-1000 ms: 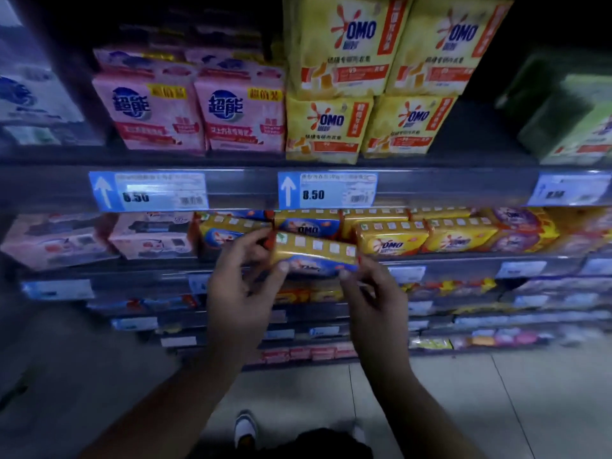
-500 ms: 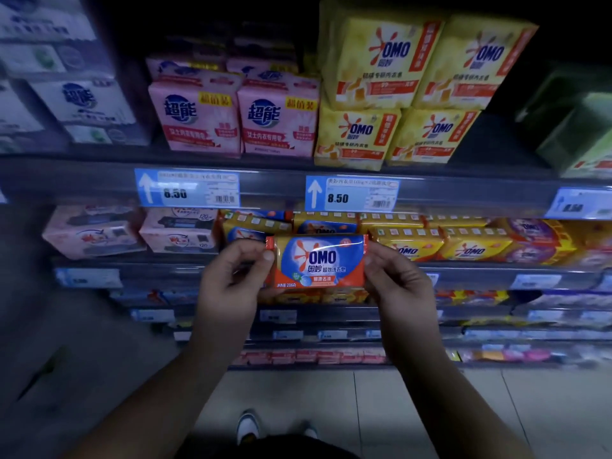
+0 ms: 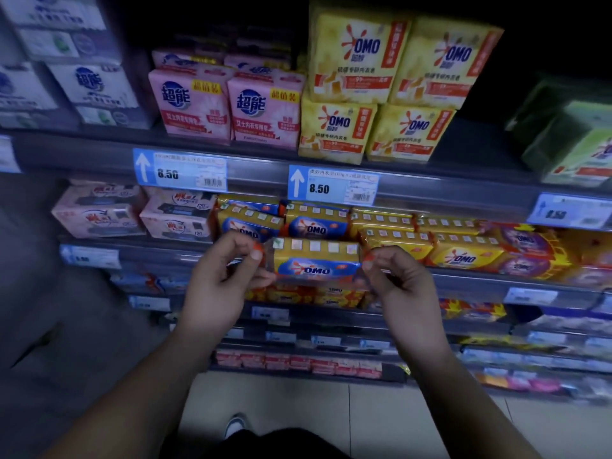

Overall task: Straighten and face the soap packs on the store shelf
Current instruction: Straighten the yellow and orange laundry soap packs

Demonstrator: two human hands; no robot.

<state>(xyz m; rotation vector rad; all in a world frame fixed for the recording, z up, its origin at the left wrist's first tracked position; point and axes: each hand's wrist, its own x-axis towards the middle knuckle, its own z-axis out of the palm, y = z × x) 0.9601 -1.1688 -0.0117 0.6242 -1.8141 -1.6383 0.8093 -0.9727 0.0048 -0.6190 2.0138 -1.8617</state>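
1. Two hands hold one soap pack (image 3: 316, 260) near centre, in front of the middle shelf (image 3: 463, 282) edge, not yet set down.
2. Left hand (image 3: 218, 286) is at the pack's 8 o'clock and right hand (image 3: 400, 289) at 4 o'clock. Fingers (image 3: 255, 254) of each pinch an end seal.
3. Change: half a second ago the front faced the camera. Now it is tipped back, yellow top up, logo low.
4. Meaning: probably lined up for the row (image 3: 314, 223) at 12 o'clock, face out.
5. Text: "OMO" on pack, row, and yellow packs (image 3: 361, 58) at 12 o'clock; two price tags (image 3: 332, 185) read "8.50"; pink packs (image 3: 195, 104) read "超能".
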